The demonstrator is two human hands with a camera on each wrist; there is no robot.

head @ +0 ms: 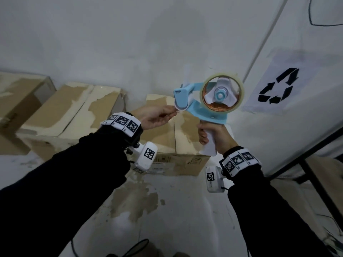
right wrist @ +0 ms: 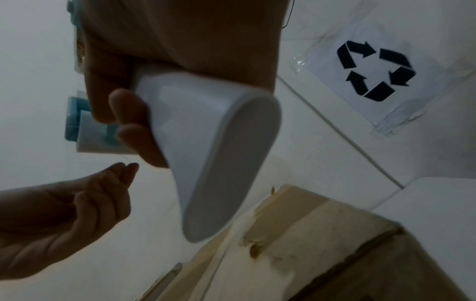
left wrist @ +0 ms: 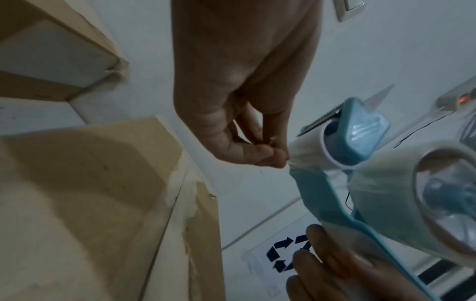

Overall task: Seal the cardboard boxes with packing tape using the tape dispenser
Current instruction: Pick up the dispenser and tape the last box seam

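Note:
A blue-and-white tape dispenser [head: 202,101] with a roll of clear tape [head: 222,93] is held up in the air above a cardboard box [head: 174,138]. My right hand [head: 213,136] grips its white handle [right wrist: 206,142] from below. My left hand [head: 157,115] reaches to the dispenser's front roller, and its thumb and finger pinch the loose tape end [left wrist: 296,156] there. The serrated blade [left wrist: 324,120] shows just above the roller in the left wrist view.
Several worn cardboard boxes [head: 70,110] line the white wall on the floor at the left. A paper recycling sign [head: 278,86] is taped to the wall at the right. A dark metal frame [head: 306,164] stands at the lower right. Cables lie on the floor.

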